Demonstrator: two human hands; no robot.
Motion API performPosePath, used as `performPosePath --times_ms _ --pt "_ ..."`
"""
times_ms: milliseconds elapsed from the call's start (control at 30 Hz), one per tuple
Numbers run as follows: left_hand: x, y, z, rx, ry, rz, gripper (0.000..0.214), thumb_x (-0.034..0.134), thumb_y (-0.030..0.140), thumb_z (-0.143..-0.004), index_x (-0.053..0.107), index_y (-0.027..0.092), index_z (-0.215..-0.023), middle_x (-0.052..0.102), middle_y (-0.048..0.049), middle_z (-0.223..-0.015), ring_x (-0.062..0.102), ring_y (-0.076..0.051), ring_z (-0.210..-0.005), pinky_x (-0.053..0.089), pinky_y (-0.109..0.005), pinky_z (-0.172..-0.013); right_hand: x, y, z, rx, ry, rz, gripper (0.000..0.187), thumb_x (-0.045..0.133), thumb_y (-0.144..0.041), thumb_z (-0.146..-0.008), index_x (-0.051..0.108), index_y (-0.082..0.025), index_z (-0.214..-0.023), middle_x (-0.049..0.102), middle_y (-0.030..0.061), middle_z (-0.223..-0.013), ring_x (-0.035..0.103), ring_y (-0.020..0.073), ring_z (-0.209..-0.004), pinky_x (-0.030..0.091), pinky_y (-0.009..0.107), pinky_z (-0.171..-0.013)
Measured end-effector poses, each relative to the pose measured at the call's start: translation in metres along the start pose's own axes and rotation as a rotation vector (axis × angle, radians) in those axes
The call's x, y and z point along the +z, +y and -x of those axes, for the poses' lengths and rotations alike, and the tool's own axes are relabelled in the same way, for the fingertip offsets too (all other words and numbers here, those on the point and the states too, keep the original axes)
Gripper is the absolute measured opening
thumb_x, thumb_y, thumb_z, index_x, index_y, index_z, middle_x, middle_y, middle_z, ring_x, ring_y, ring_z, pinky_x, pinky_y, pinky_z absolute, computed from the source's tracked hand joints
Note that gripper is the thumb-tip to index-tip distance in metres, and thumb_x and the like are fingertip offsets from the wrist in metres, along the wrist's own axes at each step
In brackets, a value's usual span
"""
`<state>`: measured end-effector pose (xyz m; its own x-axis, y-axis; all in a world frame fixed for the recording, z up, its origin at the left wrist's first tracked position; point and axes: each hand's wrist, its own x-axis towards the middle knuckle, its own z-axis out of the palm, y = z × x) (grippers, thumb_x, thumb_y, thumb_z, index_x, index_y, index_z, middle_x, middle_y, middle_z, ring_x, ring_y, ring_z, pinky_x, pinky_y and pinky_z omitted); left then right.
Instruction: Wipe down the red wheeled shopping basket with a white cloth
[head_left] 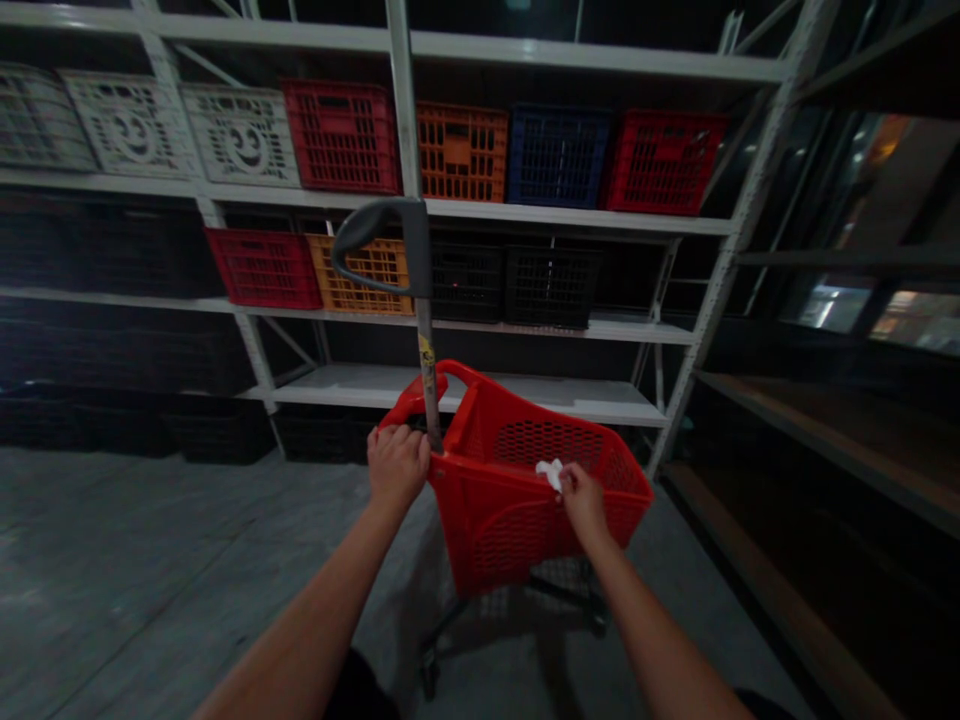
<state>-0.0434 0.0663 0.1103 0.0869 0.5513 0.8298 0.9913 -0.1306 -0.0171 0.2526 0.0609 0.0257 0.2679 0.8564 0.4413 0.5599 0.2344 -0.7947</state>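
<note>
A red plastic shopping cart point(495, 500) stands on wheels right in front of me, its basket pointing right. My left hand point(399, 462) is wrapped round the cart's red handle point(409, 400) at its left end. Over the basket's near rim, my right hand point(581, 495) pinches a crumpled white tissue or cloth point(551, 473). A grey metal pole point(427, 370) rises from the cart beside my left hand, topped by a dark grey loop grip point(382, 245). The inside bottom of the basket is hidden by its near wall.
Behind the cart runs a white metal shelf rack point(480, 395) with several crates, among them a blue crate point(559, 155) and an orange crate point(463, 152). More shelving point(847, 430) stands close on the right. Grey concrete floor point(150, 580) extends to the left.
</note>
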Motion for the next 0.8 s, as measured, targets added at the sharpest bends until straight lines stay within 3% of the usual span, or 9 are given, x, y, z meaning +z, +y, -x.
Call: performPosePath --times_ms 133,233,333,467,567,733,800 --pt "0.000 0.000 0.001 -0.005 0.009 0.018 0.028 0.038 0.030 -0.079 0.059 0.019 -0.063 0.055 -0.0061 -0.071 0.046 -0.023 -0.085 0.025 -0.042 -0.087 -0.005 0.006 0.001 -0.192 -0.005 0.184 0.023 0.047 -0.022 -0.075 0.068 -0.017 -0.084 0.061 0.0086 -0.090 0.059 0.0183 -0.081 0.045 0.029 -0.076" --pt "0.000 0.000 0.001 0.002 0.015 -0.005 0.028 0.039 0.030 -0.080 0.059 0.019 -0.064 0.055 -0.0059 -0.072 0.047 -0.023 -0.085 0.025 -0.042 -0.087 -0.006 0.009 -0.003 -0.236 -0.028 0.173 0.021 0.052 -0.026 -0.074 0.070 -0.016 -0.080 0.059 0.0099 -0.096 0.059 0.0172 -0.080 0.045 0.027 -0.074" --pt "0.000 0.001 0.002 0.000 0.012 -0.029 0.028 0.038 0.031 -0.080 0.058 0.020 -0.063 0.055 -0.0057 -0.072 0.046 -0.023 -0.086 0.025 -0.042 -0.087 -0.009 0.010 -0.008 -0.245 -0.102 0.162 0.019 0.056 -0.024 -0.072 0.069 -0.017 -0.084 0.063 0.0077 -0.085 0.060 0.0177 -0.077 0.046 0.028 -0.072" --pt "-0.001 0.003 0.003 -0.013 0.002 -0.028 0.029 0.038 0.031 -0.080 0.058 0.020 -0.063 0.056 -0.0056 -0.072 0.046 -0.023 -0.085 0.025 -0.042 -0.088 -0.005 0.007 -0.006 -0.249 -0.063 0.137 0.024 0.053 -0.016 -0.071 0.068 -0.018 -0.091 0.066 0.0071 -0.084 0.060 0.0186 -0.077 0.047 0.032 -0.074" --pt "-0.002 0.005 0.002 -0.033 0.000 -0.025 0.029 0.037 0.030 -0.080 0.058 0.019 -0.063 0.056 -0.0063 -0.072 0.046 -0.024 -0.086 0.025 -0.043 -0.088 0.020 -0.009 0.006 -0.338 -0.035 0.025 0.028 0.048 -0.011 -0.072 0.068 -0.020 -0.091 0.067 0.0065 -0.087 0.061 0.0175 -0.080 0.048 0.032 -0.077" --pt "-0.004 0.004 0.001 -0.034 -0.004 -0.014 0.028 0.038 0.030 -0.079 0.059 0.019 -0.064 0.056 -0.0072 -0.073 0.046 -0.024 -0.087 0.025 -0.044 -0.088 0.084 -0.055 0.020 -0.459 0.049 -0.131 0.034 0.043 -0.007 -0.074 0.065 -0.021 -0.095 0.065 0.0048 -0.099 0.060 0.0160 -0.093 0.046 0.034 -0.088" --pt "-0.004 0.002 0.002 -0.011 -0.003 -0.029 0.028 0.038 0.029 -0.079 0.059 0.019 -0.064 0.056 -0.0067 -0.072 0.047 -0.024 -0.086 0.025 -0.044 -0.087 0.093 -0.063 0.021 -0.487 0.046 -0.114 0.034 0.043 -0.008 -0.075 0.065 -0.021 -0.097 0.065 0.0048 -0.101 0.059 0.0154 -0.095 0.045 0.033 -0.089"
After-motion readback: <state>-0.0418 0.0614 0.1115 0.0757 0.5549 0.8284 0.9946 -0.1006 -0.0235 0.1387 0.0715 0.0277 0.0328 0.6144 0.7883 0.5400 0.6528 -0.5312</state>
